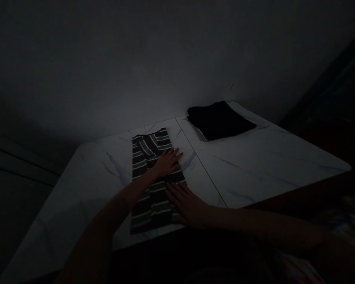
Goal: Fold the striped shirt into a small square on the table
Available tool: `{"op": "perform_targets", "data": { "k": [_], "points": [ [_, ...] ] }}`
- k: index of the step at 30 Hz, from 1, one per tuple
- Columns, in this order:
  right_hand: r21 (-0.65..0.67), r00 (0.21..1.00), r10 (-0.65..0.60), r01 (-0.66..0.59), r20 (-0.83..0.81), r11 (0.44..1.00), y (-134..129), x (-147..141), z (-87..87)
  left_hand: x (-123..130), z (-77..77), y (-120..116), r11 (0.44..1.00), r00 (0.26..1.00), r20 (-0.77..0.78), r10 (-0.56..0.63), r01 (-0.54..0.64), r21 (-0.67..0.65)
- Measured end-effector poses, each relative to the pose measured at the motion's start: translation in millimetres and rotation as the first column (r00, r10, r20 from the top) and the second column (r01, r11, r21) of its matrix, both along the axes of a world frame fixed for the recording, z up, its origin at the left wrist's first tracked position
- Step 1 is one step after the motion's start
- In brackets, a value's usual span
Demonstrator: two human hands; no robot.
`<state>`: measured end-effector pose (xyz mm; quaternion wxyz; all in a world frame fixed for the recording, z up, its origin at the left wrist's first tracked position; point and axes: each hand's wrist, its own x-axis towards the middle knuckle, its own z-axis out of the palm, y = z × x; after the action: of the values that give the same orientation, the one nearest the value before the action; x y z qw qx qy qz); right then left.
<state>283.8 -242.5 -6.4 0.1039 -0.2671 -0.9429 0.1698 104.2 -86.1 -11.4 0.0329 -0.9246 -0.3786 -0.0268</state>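
Two bare hands lie flat, fingers extended, gripping nothing: the right hand [189,203] nearer, the left hand [167,162] farther, both on the folded striped garment [142,185] atop the marble-patterned table [254,165]; beyond, rightward, sits black folded cloth [220,120].

- Exposure: very dim overall; corners nearly black.
- Brightest area: tabletop [245,157], center and right, muted gray without glare.
- Wall [130,67]: faint glow above the table, darkening outward; light source not visible.
- Dark cloth [220,120], upper right of center: surface detail lost in black.
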Motion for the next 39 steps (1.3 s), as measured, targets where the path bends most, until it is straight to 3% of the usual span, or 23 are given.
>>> {"op": "perform_targets", "data": {
  "k": [8, 14, 23, 27, 30, 35, 39],
  "points": [
    [-0.029, 0.975, 0.221, -0.222, -0.022, 0.975, -15, 20, 8.9, -1, 8.5, -11, 0.995, 0.999, -0.038, -0.001, -0.003, -0.103],
    [0.008, 0.983, 0.153, -0.153, -0.096, 0.988, -17, 17, 18.8, -3, 10.8, -12, 0.987, 0.999, -0.043, 0.004, -0.011, -0.162],
    [0.179, 0.979, 0.093, -0.125, 0.180, 0.976, -19, -8, 36.5, -3, 20.6, -4, 0.955, 0.998, -0.058, -0.033, 0.014, -0.297],
    [0.208, 0.961, 0.232, -0.260, 0.149, 0.943, -15, -9, 36.2, -5, 24.1, -4, 0.951, 0.998, -0.049, -0.045, 0.028, -0.309],
    [0.181, 0.938, 0.332, -0.346, 0.101, 0.921, -12, -3, 30.8, -6, 24.0, -5, 0.955, 0.998, -0.042, -0.053, 0.038, -0.294],
    [0.025, 0.962, 0.269, -0.270, 0.039, 0.963, -11, 11, 27.8, -6, 21.1, -5, 0.961, 0.998, -0.040, -0.050, 0.037, -0.274],
    [-0.104, 0.964, 0.239, -0.251, -0.112, 0.962, -6, 24, 31.9, -6, 16.2, -10, 0.977, 0.999, -0.019, -0.037, 0.032, -0.213]
  ]
}}
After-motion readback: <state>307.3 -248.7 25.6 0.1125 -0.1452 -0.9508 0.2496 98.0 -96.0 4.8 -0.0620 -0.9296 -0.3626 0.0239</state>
